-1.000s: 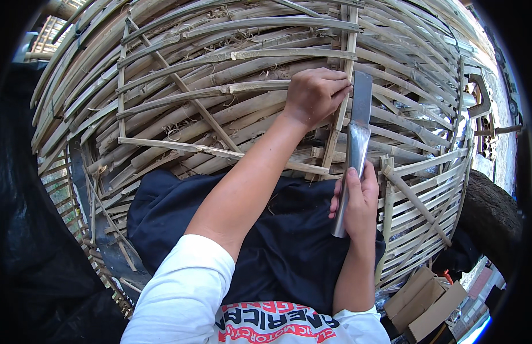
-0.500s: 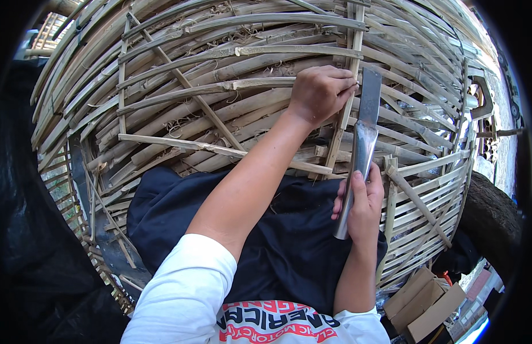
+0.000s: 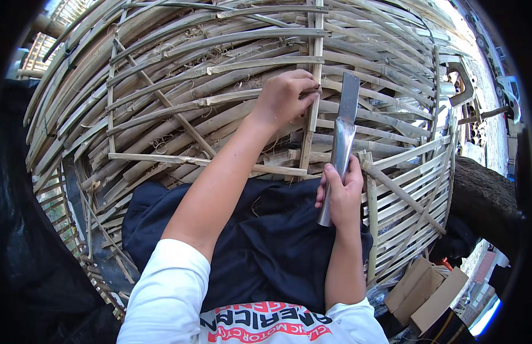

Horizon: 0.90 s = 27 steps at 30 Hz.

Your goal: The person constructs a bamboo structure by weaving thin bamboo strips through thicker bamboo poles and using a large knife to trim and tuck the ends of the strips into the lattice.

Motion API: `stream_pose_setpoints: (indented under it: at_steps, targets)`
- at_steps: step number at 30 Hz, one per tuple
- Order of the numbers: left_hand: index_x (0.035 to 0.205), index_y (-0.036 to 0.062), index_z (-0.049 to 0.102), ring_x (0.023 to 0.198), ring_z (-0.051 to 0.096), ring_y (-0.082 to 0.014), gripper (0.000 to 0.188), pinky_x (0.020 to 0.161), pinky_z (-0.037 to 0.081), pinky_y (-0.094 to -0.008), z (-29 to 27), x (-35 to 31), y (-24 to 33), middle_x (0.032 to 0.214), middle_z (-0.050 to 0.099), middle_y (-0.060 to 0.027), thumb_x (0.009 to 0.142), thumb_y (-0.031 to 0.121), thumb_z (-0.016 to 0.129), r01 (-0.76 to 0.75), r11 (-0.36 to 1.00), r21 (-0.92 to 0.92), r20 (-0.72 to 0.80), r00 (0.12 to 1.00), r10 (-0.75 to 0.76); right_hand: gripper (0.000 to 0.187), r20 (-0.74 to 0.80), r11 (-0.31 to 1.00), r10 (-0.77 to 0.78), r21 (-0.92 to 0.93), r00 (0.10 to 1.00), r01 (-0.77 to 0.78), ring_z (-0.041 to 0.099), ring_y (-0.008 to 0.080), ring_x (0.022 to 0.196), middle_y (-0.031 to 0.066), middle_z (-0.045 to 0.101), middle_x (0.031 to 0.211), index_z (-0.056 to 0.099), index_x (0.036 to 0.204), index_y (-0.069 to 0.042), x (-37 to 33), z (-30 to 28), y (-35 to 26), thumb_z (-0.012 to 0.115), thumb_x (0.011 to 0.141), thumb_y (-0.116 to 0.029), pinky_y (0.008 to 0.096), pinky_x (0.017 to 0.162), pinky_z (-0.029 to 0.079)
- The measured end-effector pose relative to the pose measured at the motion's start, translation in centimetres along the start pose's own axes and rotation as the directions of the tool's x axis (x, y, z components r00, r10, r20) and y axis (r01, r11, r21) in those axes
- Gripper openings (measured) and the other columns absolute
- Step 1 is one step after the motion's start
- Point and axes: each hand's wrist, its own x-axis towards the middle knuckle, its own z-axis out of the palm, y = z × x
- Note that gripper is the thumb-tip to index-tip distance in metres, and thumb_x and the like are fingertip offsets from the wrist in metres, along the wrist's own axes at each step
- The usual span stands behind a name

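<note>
Along the right edge of the split-bamboo lattice frame [image 3: 248,64], the left hand [image 3: 286,97] is stationed at the near upright strip [image 3: 317,46], where one cross slat [image 3: 231,97] runs in behind it. Its fingers are bent and drawn in at that joint; whether they close on the slat, the upright or some small fastener cannot be told. The right hand [image 3: 341,192] is wrapped firmly around the tubular metal handle of a square-ended chopper [image 3: 343,140], blade upward and standing just right of the upright, apart from the left fingers. The frame lies against a mass of curved bamboo strips [image 3: 231,123], its lower edge beside the dark cloth [image 3: 254,229] over the lap. Progress, as judged: the outline is formed, with a diagonal brace [image 3: 187,123] toward the left edge and several slats spanning to the right upright above the hand. The lower edge is laid with a bottom slat [image 3: 163,157]. Outstanding, as judged: the joint under the left hand appears unfinished, and the wider gap below it, at the lower right corner, carries no slat. Fastenings are too small to verify.
</note>
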Motion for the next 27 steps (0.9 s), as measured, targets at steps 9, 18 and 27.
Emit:
stream_pose_setpoints:
  at_steps: [9,18,27]
  targets:
    - [0.093,0.0085,0.072,0.082,0.07,-0.0315,0.043,0.073,0.055,-0.0423,-3.3,0.6,1.3,0.088,0.07,-0.0106,0.082,0.05,0.071,0.203,0.9,0.387,0.225,0.925,-0.305,0.038,0.066,1.0,0.002,0.02,0.998,-0.003,0.052,0.0066,0.047,0.0014,0.054,0.069,0.043,0.125,0.002,-0.4,-0.2,-0.7,0.061,0.094,-0.01,0.0231,0.039,0.046]
    - [0.089,0.0065,0.072,0.093,0.069,-0.0373,0.067,0.082,0.054,-0.0473,-5.0,2.3,1.1,0.093,0.072,-0.0194,0.083,0.072,0.059,0.394,0.81,0.435,0.474,0.664,-0.578,0.039,0.075,0.999,0.031,-0.029,0.997,-0.029,0.054,0.0079,0.048,0.0029,0.055,0.07,0.042,0.126,0.001,0.2,-0.6,-0.6,0.06,0.096,-0.014,0.0236,0.039,0.046]
    - [0.084,0.003,0.071,0.092,0.067,-0.0406,0.074,0.082,0.052,-0.0495,-4.0,2.2,-0.5,0.089,0.071,-0.0209,0.081,0.076,0.055,0.345,0.842,0.415,0.545,0.647,-0.534,0.047,0.152,0.99,0.09,-0.125,0.984,-0.071,0.054,0.0114,0.049,0.0058,0.055,0.07,0.03,0.133,-0.001,-0.1,-0.8,-4.2,0.057,0.097,-0.016,0.026,0.041,0.047]
